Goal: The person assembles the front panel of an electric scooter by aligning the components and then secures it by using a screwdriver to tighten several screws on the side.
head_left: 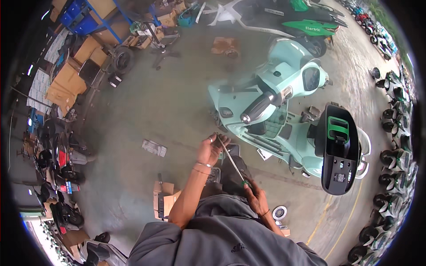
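Left grip (pixel 214 147) pinches the screwdriver (pixel 232 159) near its tip, right grip (pixel 256 198) its handle, the shaft slanting between. Floor (pixel 133 115) stretches leftward to cardboard boxes (pixel 65 90); a scooter (pixel 276 123) borders ahead-right.

Below me spreads a grey concrete floor (pixel 120 119). A mint-green scooter (pixel 290 117) stands toward its right edge; an open cardboard box (pixel 169 199), a flat packet (pixel 154 148) and a round disc (pixel 279 213) lie on it; motorcycles (pixel 62 159) line the left edge.

Mint scooter (pixel 277 119), silvery tool shaft (pixel 232 160)
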Available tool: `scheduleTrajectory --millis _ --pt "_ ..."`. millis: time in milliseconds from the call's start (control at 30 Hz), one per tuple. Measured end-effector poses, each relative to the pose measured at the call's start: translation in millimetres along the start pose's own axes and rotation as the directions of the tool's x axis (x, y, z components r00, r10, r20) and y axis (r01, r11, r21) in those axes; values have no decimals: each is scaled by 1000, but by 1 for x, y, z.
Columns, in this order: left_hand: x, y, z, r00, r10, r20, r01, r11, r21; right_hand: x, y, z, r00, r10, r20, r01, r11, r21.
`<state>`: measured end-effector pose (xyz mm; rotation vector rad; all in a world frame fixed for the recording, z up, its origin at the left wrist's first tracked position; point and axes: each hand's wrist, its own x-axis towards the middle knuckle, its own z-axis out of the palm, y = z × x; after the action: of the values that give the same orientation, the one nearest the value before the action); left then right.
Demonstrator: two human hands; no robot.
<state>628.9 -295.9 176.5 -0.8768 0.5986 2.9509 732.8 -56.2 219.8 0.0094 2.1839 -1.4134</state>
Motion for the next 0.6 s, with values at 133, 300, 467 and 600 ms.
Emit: scheduleTrajectory --millis 133,300,467,600 --pt "-6 39 -28 985 169 -27 -170 985 -27 24 -26 14 993 -38 108 48 994 -96" --pt "4 72 -50 962 267 -60 -268 963 -6 57 -56 22 977 -56 204 83 989 -123" --pt "35 115 -52 929 368 -39 -355 917 184 102 -76 53 954 83 287 -104 993 58" --pt "81 160 -48 912 395 -115 -349 891 290 149 -110 85 982 -6 190 13 999 -31"
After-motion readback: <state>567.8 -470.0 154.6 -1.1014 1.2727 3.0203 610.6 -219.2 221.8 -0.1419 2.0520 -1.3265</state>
